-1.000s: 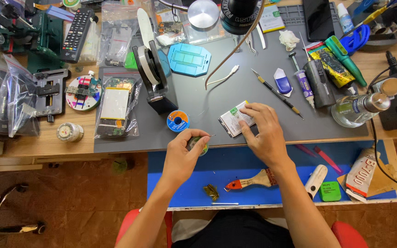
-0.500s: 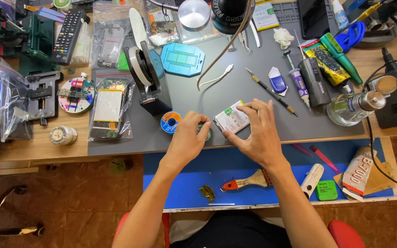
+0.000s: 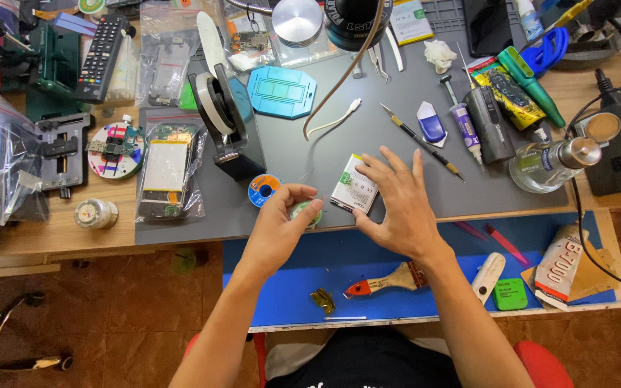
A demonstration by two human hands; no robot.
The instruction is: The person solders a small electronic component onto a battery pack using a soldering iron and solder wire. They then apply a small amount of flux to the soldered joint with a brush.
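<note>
On the left of the grey work mat (image 3: 397, 187) lie one black remote control (image 3: 100, 49), one round parts dish (image 3: 114, 149) and one bagged phone (image 3: 166, 169). A single black tape dispenser (image 3: 226, 123) stands further in, with one small blue solder spool (image 3: 263, 190) just near of it. The left hand (image 3: 279, 225) is closed around a small green roll (image 3: 302, 212), pinched between thumb and fingertips; it may be tape, though the fingers hide most of it. Just right of that roll lies one white phone battery (image 3: 354, 192), flat on the mat. The right hand (image 3: 397, 208) rests open, fingers spread, its thumb and forefinger touching the battery's right edge. The two hands sit close together, the battery between them. Further right lie one screwdriver (image 3: 420, 140) and one clear bottle (image 3: 551, 162). Near of the hands, on the blue shelf (image 3: 296, 266), lies one brush (image 3: 386, 280).
</note>
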